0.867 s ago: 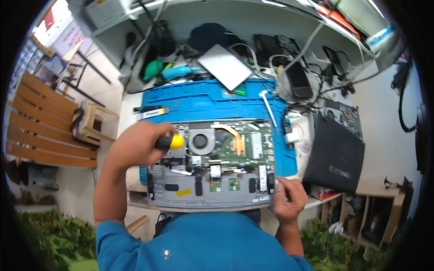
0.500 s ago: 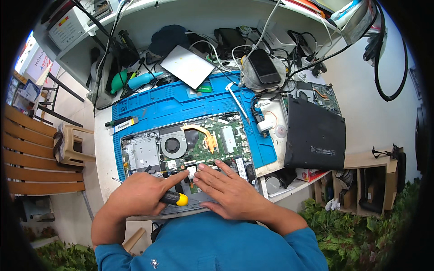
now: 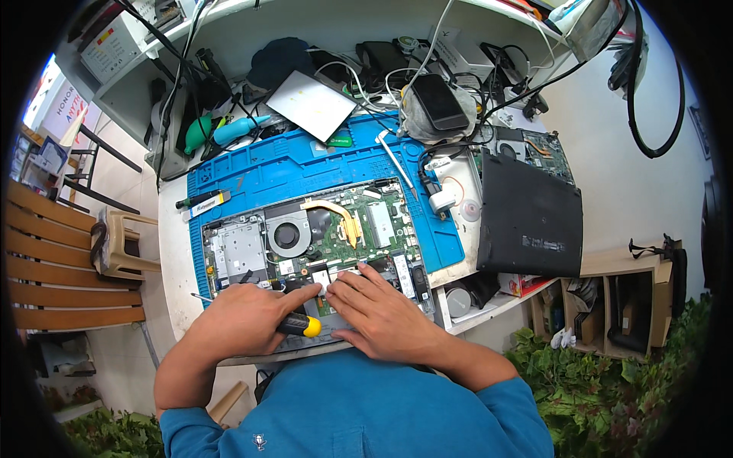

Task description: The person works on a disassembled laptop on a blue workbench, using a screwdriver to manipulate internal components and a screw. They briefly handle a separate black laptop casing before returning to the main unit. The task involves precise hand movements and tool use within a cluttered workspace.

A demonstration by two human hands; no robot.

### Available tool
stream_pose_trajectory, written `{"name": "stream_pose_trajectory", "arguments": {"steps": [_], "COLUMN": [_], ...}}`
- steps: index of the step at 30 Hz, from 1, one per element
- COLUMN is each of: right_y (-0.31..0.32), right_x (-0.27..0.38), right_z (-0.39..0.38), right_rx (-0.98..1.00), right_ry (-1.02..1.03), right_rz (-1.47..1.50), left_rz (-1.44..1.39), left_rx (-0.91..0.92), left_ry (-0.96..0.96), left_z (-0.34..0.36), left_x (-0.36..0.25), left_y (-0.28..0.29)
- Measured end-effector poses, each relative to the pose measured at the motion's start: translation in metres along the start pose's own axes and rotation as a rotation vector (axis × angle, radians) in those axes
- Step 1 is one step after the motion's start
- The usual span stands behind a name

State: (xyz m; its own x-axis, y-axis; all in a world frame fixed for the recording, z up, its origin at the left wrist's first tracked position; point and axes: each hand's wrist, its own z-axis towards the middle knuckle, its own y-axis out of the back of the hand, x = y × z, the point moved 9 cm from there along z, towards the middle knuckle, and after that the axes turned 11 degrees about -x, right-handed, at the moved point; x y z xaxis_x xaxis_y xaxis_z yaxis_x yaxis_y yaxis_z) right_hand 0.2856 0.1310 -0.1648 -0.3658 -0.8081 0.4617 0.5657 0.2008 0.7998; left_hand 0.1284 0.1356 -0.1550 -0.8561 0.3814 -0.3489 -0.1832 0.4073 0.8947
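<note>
An opened laptop base (image 3: 241,234) lies on a blue work mat (image 3: 267,164), its fan (image 3: 285,238), copper heat pipe (image 3: 336,210) and green circuit board showing. My left hand (image 3: 246,319) is closed round a screwdriver with a black and yellow handle (image 3: 300,326); the thin shaft pokes out on the hand's left. Its index finger stretches out to a small white piece (image 3: 324,279) near the laptop's front middle. From the other side, my right hand (image 3: 385,314) lies over the board with fingers extended, fingertips at that piece. Whatever lies under the right palm is hidden.
A black laptop cover (image 3: 530,217) leans at the right, beside another circuit board (image 3: 546,156). Behind the mat are a silver panel (image 3: 311,105), a phone (image 3: 439,103), a blue air blower (image 3: 238,131) and tangled cables. A white-handled tool (image 3: 395,160) rests on the mat.
The whole view has shifted slightly. Against the laptop, both hands have crept a little to the right and nearer me; the screwdriver stays in the left hand.
</note>
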Motion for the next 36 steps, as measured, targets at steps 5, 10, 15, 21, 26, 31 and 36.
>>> {"name": "stream_pose_trajectory", "arguments": {"steps": [5, 10, 15, 21, 26, 31, 36], "right_y": [0.0, -0.002, -0.003, -0.005, 0.001, -0.001, -0.002], "right_x": [0.001, 0.002, 0.001, 0.001, 0.002, 0.0, 0.0], "right_z": [0.003, 0.005, 0.006, 0.006, 0.008, 0.008, 0.009], "right_rx": [-0.025, -0.024, -0.019, -0.025, -0.076, -0.057, -0.049], "right_ry": [0.013, 0.027, 0.021, -0.006, -0.014, -0.031, -0.027], "right_rz": [0.004, 0.002, -0.009, 0.016, 0.019, 0.023, 0.006], "left_rz": [0.029, 0.058, 0.099, 0.104, 0.087, 0.093, 0.111], "left_rx": [-0.005, 0.039, 0.072, 0.016, -0.026, -0.022, 0.02], "left_ry": [0.015, 0.027, 0.078, 0.091, 0.078, 0.074, 0.088], "left_z": [0.002, 0.006, 0.007, 0.012, 0.011, 0.011, 0.014], "left_x": [-0.002, -0.004, -0.003, 0.006, 0.006, 0.007, 0.005], "left_y": [-0.002, -0.002, 0.004, -0.002, 0.003, 0.002, 0.003]}}
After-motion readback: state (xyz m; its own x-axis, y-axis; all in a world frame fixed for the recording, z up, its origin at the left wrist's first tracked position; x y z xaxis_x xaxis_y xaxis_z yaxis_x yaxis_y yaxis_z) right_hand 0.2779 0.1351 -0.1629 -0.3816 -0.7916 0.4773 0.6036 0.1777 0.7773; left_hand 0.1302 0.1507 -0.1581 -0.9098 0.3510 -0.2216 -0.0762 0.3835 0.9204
